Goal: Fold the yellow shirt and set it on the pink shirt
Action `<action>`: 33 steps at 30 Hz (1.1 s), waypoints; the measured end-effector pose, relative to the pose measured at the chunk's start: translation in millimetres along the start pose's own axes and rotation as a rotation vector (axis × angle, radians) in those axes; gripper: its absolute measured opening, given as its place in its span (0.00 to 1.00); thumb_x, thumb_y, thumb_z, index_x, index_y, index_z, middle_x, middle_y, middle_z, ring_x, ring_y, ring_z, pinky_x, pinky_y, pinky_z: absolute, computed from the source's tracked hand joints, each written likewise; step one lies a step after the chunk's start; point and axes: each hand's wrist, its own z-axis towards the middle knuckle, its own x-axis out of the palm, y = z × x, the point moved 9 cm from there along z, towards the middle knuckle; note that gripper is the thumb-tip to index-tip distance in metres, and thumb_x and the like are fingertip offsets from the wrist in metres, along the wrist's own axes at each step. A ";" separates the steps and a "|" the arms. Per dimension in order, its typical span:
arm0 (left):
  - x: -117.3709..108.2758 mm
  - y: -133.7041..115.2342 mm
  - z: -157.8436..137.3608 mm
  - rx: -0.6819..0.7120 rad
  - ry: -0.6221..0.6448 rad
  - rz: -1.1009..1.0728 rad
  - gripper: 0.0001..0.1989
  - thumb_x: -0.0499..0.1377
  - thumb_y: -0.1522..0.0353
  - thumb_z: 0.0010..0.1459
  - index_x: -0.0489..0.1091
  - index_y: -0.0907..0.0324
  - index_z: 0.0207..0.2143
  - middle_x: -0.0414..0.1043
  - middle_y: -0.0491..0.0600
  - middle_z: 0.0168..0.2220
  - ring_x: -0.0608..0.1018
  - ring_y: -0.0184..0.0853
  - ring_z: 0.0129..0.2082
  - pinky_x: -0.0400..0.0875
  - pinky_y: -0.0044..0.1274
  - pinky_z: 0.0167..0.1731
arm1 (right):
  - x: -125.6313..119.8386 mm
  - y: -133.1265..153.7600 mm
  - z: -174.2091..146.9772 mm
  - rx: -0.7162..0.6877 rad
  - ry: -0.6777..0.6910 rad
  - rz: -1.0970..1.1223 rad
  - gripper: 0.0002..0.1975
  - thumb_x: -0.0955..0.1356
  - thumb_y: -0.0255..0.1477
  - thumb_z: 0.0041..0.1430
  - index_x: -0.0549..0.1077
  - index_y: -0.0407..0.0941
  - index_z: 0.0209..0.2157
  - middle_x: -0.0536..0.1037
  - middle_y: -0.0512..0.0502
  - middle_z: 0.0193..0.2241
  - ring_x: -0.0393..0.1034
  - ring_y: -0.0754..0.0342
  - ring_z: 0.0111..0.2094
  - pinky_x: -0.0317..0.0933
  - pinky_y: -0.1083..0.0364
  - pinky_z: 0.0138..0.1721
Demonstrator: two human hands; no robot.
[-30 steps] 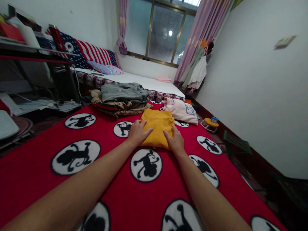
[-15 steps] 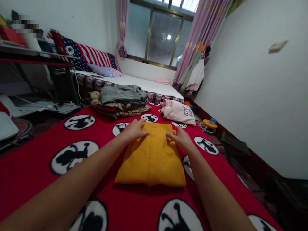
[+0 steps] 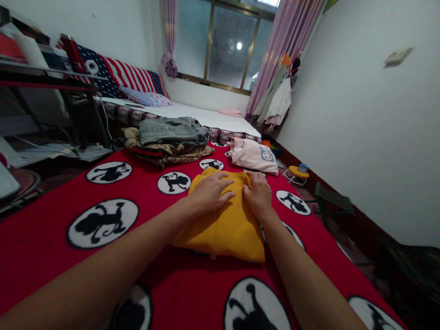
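A folded yellow garment point(image 3: 237, 233) lies in front of me on the red blanket point(image 3: 185, 293). My left hand point(image 3: 213, 190) rests over its upper left part, fingers stretched out and apart. At the far right edge, my right hand point(image 3: 258, 195) holds the cloth, thumb on top and fingers curled around the border. The garment's near edge slants, with its left corner drawn in. Beyond it sit folded blue-grey jeans point(image 3: 173, 130) on brown patterned clothing point(image 3: 172, 156), and a folded pale pink top point(image 3: 252, 155) lies to the right.
The blanket carries white circles with black figures. A white-covered bed point(image 3: 199, 117) stands behind, below the window. On the left is a cluttered desk point(image 3: 48, 85); along the right wall are a yellow stool point(image 3: 298, 172) and a dark folding stool point(image 3: 333, 199).
My left hand has moved right, from the garment's left edge onto its top. The garment's near left corner has shifted inward and its fold looks less even. My right hand has closed on the edge.
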 end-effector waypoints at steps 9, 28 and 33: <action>45.9 53.0 -11.2 -0.285 0.170 0.089 0.29 0.48 0.52 0.63 0.58 0.49 0.64 0.46 0.51 0.69 0.50 0.48 0.68 0.45 0.41 0.64 | 77.9 35.1 -24.0 -0.115 0.402 0.057 0.26 0.54 0.39 0.69 0.59 0.46 0.64 0.57 0.44 0.66 0.45 0.46 0.68 0.34 0.37 0.65; 40.9 50.7 -11.2 -0.265 0.078 0.052 0.28 0.50 0.52 0.62 0.61 0.48 0.62 0.51 0.50 0.68 0.54 0.45 0.67 0.49 0.39 0.64 | 76.1 28.0 -18.8 -0.104 0.323 0.137 0.22 0.57 0.37 0.68 0.64 0.48 0.60 0.61 0.45 0.64 0.50 0.48 0.66 0.36 0.37 0.65; 40.1 51.4 -11.6 -0.271 0.072 0.047 0.28 0.51 0.53 0.61 0.61 0.48 0.62 0.51 0.50 0.67 0.54 0.45 0.67 0.49 0.38 0.64 | 76.6 26.6 -18.1 -0.108 0.306 0.161 0.22 0.57 0.38 0.68 0.66 0.49 0.59 0.63 0.45 0.63 0.52 0.48 0.66 0.36 0.36 0.65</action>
